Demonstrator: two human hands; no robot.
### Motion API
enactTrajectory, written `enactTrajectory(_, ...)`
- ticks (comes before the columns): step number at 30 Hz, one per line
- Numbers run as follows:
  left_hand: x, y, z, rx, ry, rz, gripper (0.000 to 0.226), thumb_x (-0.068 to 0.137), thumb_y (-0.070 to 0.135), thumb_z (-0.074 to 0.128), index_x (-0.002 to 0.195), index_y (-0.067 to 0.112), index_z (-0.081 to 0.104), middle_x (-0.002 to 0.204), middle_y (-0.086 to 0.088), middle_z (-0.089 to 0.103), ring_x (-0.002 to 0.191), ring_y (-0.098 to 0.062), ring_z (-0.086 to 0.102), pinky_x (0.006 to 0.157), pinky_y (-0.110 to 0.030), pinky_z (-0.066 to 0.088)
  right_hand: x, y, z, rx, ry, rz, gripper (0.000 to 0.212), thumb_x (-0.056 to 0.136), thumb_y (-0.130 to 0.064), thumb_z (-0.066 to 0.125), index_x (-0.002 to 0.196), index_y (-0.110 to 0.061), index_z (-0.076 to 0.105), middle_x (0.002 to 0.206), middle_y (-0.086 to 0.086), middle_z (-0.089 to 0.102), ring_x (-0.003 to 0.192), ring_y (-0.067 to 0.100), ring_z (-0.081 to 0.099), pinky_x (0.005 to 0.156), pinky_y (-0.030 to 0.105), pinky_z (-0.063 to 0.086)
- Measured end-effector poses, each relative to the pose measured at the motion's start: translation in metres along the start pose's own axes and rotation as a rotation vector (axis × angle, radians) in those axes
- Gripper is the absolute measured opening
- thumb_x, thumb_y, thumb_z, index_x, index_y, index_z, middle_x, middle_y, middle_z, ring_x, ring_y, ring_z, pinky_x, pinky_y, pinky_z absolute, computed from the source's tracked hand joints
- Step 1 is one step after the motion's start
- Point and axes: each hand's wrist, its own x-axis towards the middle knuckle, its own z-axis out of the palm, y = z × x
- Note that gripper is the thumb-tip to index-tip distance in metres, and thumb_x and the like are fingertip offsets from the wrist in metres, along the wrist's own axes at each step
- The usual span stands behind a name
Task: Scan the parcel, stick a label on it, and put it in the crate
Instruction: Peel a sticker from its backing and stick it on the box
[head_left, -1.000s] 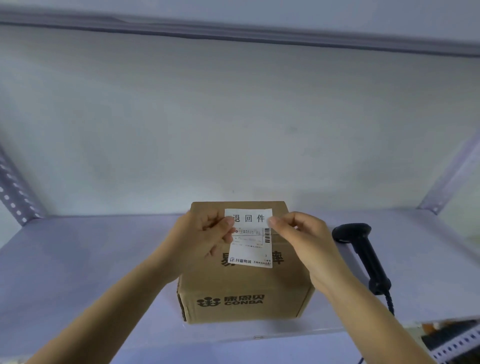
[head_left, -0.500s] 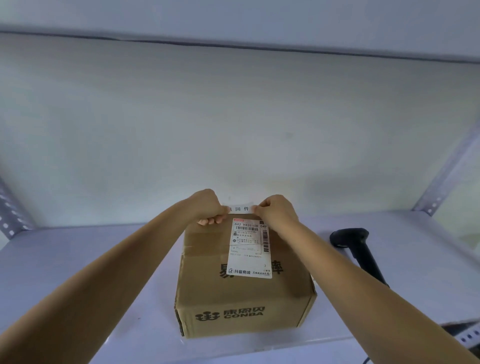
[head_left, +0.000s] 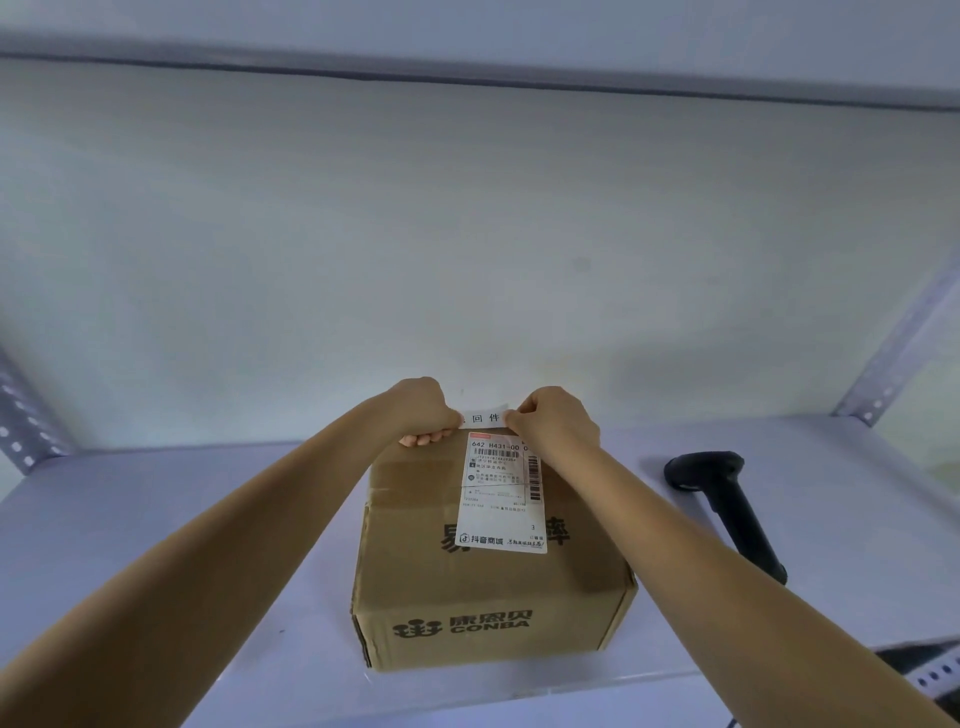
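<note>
Head view: the box is the landmark for every place below.
Box (head_left: 488, 582): brown cardboard, flat on the pale shelf (head_left: 156, 519), its printed front toward the person.
Small label (head_left: 485, 417): white strip held at the box's far top edge, its long axis running left to right.
Left hand (head_left: 421, 410): pinching the strip's left end, fingers curled over the box's far edge.
Right hand (head_left: 553, 423): pinching the strip's right end.
Key relation: both hands sit equally near, one at each end, so the strip probably presses straight down onto the top.
Shipping label (head_left: 501, 493): already stuck just on the near side of the strip.
Scanner (head_left: 727, 509): lying right of the box, apart from it.
Open room: bare shelf left of the box; wall close behind.
Crate: not in view.
</note>
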Motion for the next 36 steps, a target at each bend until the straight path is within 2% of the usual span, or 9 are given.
enactTrajectory(4,0.0,0.001,0.001,0.043,0.02,-0.004,0.037,0.089,0.016,0.053,0.052,0.011,0.052,0.046,-0.001,0.048,0.038,-0.014,0.041,0.041,-0.02,0.034,-0.003,-0.001,0.001,-0.015,0.028,0.001,0.027,0.089,-0.033,0.056,0.093,-0.012,0.072,0.091,0.001,0.074,0.075,0.019,0.063,0.077,0.034,0.045)
enactTrajectory(12,-0.002,-0.004,0.005,0.202,0.128,0.028,0.046,0.091,0.029,0.053,0.05,0.011,0.047,0.045,-0.001,0.05,0.039,-0.013,0.045,0.043,-0.022,0.037,-0.003,0.0,0.006,-0.039,0.09,-0.018,0.02,0.088,-0.037,0.057,0.084,-0.018,0.059,0.082,-0.003,0.066,0.076,0.018,0.059,0.072,0.032,0.038)
enactTrajectory(16,-0.018,-0.022,0.018,0.229,0.409,0.173,0.022,0.093,0.019,0.045,0.074,0.01,0.048,0.075,-0.003,0.054,0.067,-0.019,0.053,0.053,-0.026,0.039,-0.009,0.019,0.007,-0.027,0.157,-0.211,0.017,0.092,-0.029,0.051,0.107,-0.02,0.054,0.112,-0.001,0.059,0.102,0.019,0.057,0.091,0.039,0.041)
enactTrajectory(18,-0.028,-0.03,0.031,0.242,0.491,0.355,0.021,0.096,0.019,0.041,0.108,0.01,0.056,0.112,-0.007,0.06,0.102,-0.025,0.055,0.081,-0.033,0.047,-0.015,0.028,0.011,-0.129,0.195,-0.377,0.03,0.095,-0.028,0.045,0.122,-0.024,0.056,0.128,0.0,0.054,0.119,0.022,0.047,0.097,0.042,0.034)
enactTrajectory(21,-0.037,-0.034,0.05,0.349,0.388,0.492,0.048,0.1,0.031,0.032,0.147,0.019,0.035,0.157,0.004,0.032,0.144,-0.019,0.024,0.115,-0.044,0.021,-0.021,0.03,0.017,-0.335,0.141,-0.581,0.039,0.096,-0.036,0.039,0.133,-0.034,0.051,0.153,0.0,0.033,0.136,0.028,0.026,0.103,0.05,0.025)
enactTrajectory(23,-0.036,-0.035,0.055,0.427,0.341,0.475,0.051,0.102,0.038,0.025,0.151,0.024,0.027,0.16,0.007,0.023,0.148,-0.015,0.012,0.119,-0.044,0.009,-0.021,0.029,0.019,-0.424,0.102,-0.594,0.041,0.096,-0.04,0.034,0.134,-0.038,0.049,0.158,0.001,0.024,0.139,0.029,0.02,0.105,0.052,0.021)
enactTrajectory(27,-0.035,-0.033,0.061,0.504,0.431,0.401,0.05,0.1,0.04,0.026,0.147,0.025,0.035,0.156,0.007,0.034,0.147,-0.017,0.02,0.12,-0.045,0.011,-0.022,0.028,0.022,-0.447,0.17,-0.527,0.04,0.094,-0.04,0.037,0.129,-0.038,0.056,0.153,0.003,0.035,0.136,0.029,0.028,0.103,0.052,0.025)
enactTrajectory(31,-0.04,-0.031,0.059,0.471,0.516,0.298,0.053,0.099,0.044,0.027,0.143,0.019,0.043,0.155,-0.001,0.037,0.147,-0.021,0.018,0.121,-0.043,0.011,-0.027,0.027,0.013,-0.316,0.2,-0.46,0.037,0.096,-0.036,0.041,0.124,-0.026,0.063,0.15,0.003,0.039,0.138,0.024,0.03,0.107,0.047,0.027)
enactTrajectory(36,-0.078,-0.073,0.05,0.068,0.364,0.245,0.085,0.08,0.079,0.028,0.151,0.037,0.009,0.163,0.003,-0.001,0.149,-0.02,0.0,0.118,-0.047,0.015,-0.053,0.068,-0.029,0.148,0.019,-0.42,0.05,0.094,-0.049,0.048,0.14,-0.031,0.044,0.147,-0.011,0.039,0.136,0.007,0.036,0.106,0.026,0.03)
